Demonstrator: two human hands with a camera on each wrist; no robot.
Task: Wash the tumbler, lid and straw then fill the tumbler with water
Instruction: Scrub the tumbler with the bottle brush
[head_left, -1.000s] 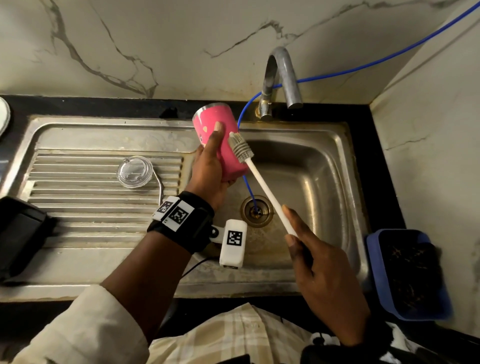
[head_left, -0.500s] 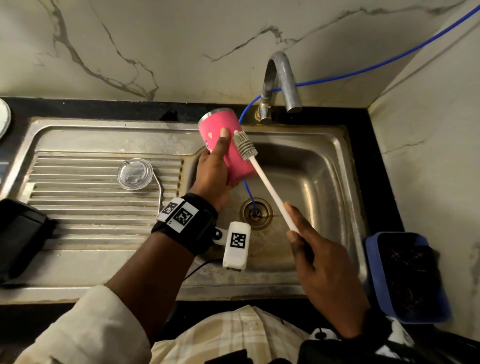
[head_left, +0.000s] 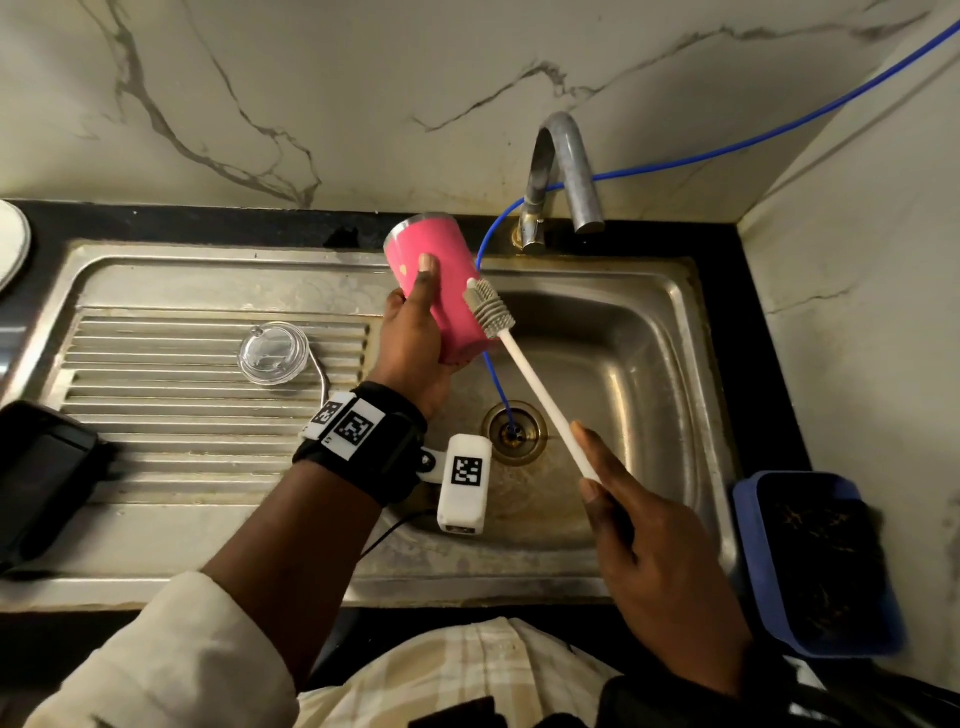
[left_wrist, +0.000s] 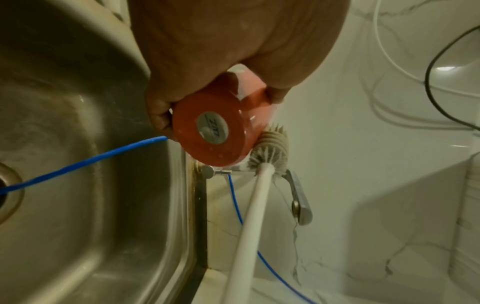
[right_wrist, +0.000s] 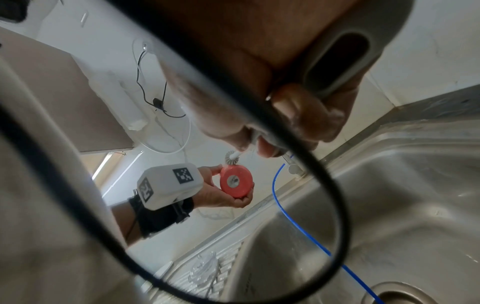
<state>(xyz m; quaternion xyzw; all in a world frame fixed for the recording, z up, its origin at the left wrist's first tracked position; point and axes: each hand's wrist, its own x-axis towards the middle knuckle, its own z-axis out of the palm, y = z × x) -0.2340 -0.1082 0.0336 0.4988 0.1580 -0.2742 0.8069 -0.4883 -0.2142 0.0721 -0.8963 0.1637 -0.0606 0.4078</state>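
Your left hand (head_left: 413, 338) wraps the pink metal tumbler (head_left: 441, 275) over the steel sink basin (head_left: 649, 364), thumb flat on its wall. It's tilted, mouth up and away toward the wall, base down toward you. Your right hand (head_left: 654, 540) pinches the white long-handled brush (head_left: 540, 395), its grey ribbed head (head_left: 488, 309) pressed on the tumbler's right flank near the base. To scrub inside, I'd say that head must travel up past the rim, then in along the tumbler's axis.

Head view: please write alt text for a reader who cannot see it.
Over a steel sink, the left hand holds a pink tumbler while the right hand presses a white-handled brush against its side. A clear lid lies on the draining board.
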